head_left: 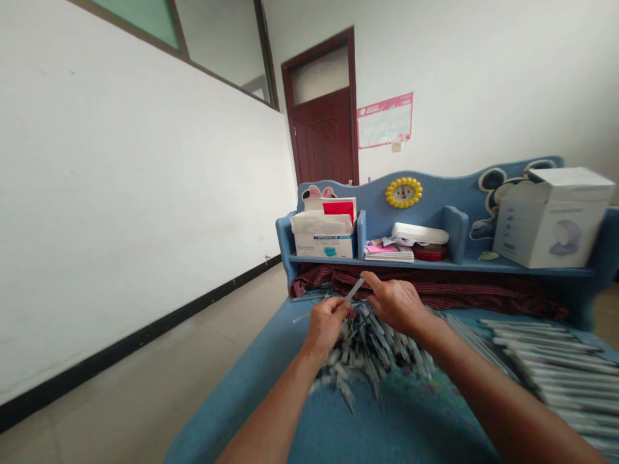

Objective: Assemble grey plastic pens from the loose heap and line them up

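Observation:
A heap of slim grey pens [372,357] lies on the blue desk [271,386] in front of me. My left hand [326,322] is closed in a pinch on one grey pen [354,289] that slants up to the right. My right hand [394,301] meets it at the pen's upper end, fingers curled around it. Both hands hover just above the back of the heap.
Rows of finished grey pens [551,361] lie at the right. A red checked cloth [435,287] runs along the desk's back. The blue shelf [435,261] holds a tissue box [324,235], papers, a yellow clock [403,192] and a white carton [551,216].

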A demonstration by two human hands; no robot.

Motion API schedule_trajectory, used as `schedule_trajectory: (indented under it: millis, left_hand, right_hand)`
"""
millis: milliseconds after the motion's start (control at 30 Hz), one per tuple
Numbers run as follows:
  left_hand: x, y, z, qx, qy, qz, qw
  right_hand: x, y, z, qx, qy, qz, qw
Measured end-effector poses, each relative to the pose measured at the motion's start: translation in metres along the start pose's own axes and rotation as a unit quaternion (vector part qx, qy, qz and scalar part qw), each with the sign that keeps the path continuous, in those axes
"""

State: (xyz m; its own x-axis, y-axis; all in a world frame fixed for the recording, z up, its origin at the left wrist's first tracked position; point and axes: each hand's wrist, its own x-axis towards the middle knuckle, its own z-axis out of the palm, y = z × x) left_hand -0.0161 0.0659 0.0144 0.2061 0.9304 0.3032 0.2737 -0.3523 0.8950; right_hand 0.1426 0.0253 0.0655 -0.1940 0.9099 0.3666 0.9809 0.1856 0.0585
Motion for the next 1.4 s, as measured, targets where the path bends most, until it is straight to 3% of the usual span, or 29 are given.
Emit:
schedule_trajectory:
  millis: [67,167,400,667,900,967,1000,1100,1133,1233,1400]
  left_hand:
    - [0.002,-0.001,-0.005,-0.09,0.02,-0.054,0.994]
    - [0.003,0.0,-0.01,-0.199,0.029,-0.097,0.975]
    - [0.0,0.006,-0.013,-0.321,-0.043,-0.093,0.942]
    - [0.0,0.001,-0.013,-0.263,-0.098,-0.049,0.958]
    - [0.003,-0.003,-0.016,-0.154,-0.086,-0.025,0.984]
    - [0.004,-0.003,-0.016,-0.132,-0.094,-0.018,0.987]
    - [0.004,-0.003,-0.015,-0.123,-0.099,-0.016,0.987]
    - [0.003,-0.002,-0.014,-0.105,-0.11,-0.013,0.988]
    - [0.003,-0.002,-0.013,-0.104,-0.114,-0.013,0.988]
    - [0.001,0.0,-0.012,-0.103,-0.119,-0.02,0.987]
    - [0.0,0.003,-0.012,-0.116,-0.119,-0.033,0.985]
  right_hand:
    - [0.001,0.0,0.005,0.007,-0.006,0.014,1.0]
    - [0.001,-0.006,0.016,0.006,-0.042,-0.025,0.999]
    - [-0.003,-0.025,0.04,0.012,-0.072,-0.12,0.99]
    - [-0.001,-0.015,0.048,0.072,-0.032,-0.11,0.991]
    - [0.013,0.027,0.016,0.236,0.07,-0.026,0.969]
    - [0.014,0.033,0.006,0.368,0.103,0.01,0.924]
    - [0.014,0.035,0.001,0.465,0.124,0.035,0.876]
    - [0.013,0.037,-0.007,0.7,0.17,0.101,0.686]
    - [0.012,0.038,-0.009,0.73,0.176,0.11,0.651]
    - [0.011,0.039,-0.012,0.759,0.184,0.118,0.613]
    - [0.012,0.037,-0.011,0.752,0.19,0.114,0.621]
